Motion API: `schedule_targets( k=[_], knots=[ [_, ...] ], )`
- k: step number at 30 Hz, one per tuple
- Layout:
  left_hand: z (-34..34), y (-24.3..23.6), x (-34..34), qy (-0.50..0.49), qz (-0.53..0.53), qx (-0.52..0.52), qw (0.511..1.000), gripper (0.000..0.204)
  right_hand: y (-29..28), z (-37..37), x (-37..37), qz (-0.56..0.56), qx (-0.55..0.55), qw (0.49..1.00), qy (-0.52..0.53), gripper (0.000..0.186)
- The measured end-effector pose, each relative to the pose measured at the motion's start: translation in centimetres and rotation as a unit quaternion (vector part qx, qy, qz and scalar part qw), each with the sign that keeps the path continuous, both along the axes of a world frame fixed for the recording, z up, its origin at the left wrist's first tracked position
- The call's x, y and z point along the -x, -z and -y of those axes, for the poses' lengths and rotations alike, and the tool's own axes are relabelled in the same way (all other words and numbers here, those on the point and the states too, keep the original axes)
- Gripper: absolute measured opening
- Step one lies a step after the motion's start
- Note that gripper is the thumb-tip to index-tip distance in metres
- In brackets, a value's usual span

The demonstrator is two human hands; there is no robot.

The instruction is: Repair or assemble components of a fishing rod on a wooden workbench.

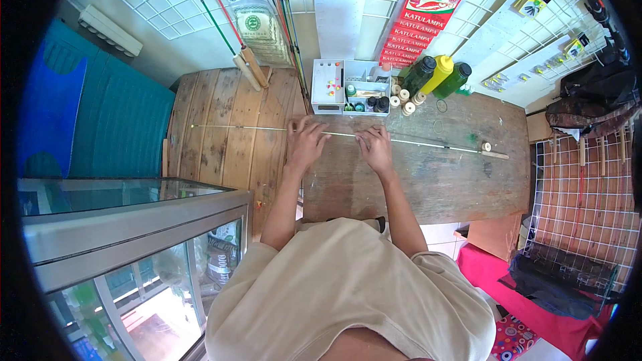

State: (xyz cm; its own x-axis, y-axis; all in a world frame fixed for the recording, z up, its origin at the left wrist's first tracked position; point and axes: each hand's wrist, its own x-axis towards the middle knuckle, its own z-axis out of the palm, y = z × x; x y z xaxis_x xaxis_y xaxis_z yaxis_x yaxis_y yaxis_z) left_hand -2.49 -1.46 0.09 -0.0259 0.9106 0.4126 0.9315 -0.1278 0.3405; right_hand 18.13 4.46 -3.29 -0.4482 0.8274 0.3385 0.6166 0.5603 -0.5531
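A thin whitish fishing rod (418,143) with a short wooden handle (495,155) lies across the wooden table, its handle to the right and its fine tip toward the left. My left hand (307,145) is bent over the thin part of the rod, thumb and fingers on it. A short way to the right, my right hand (376,152) pinches the same rod between thumb and fingertips. Just beyond the rod, by its handle, sits a small wooden spool (486,146).
Behind my hands stands a white organizer box (328,108) with small bottles and beads. Right of it are wooden spools (405,97), dark bottles and a yellow bottle (438,75). Upright rods (251,67) lean at the back left. A glass cabinet (140,227) stands near left.
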Motion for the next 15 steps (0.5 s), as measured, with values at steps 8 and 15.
schedule_targets(
  k=[8,15],
  knots=[
    [-0.7,0.7,-0.5,0.063,-0.012,0.045,0.997,0.012,-1.1,0.2,0.4,-0.003,0.008,1.0,-0.011,0.016],
    [0.3,0.6,0.1,0.009,-0.013,0.087,0.996,0.016,0.2,0.5,-2.6,-0.023,0.0,1.0,0.014,0.02]
  ],
)
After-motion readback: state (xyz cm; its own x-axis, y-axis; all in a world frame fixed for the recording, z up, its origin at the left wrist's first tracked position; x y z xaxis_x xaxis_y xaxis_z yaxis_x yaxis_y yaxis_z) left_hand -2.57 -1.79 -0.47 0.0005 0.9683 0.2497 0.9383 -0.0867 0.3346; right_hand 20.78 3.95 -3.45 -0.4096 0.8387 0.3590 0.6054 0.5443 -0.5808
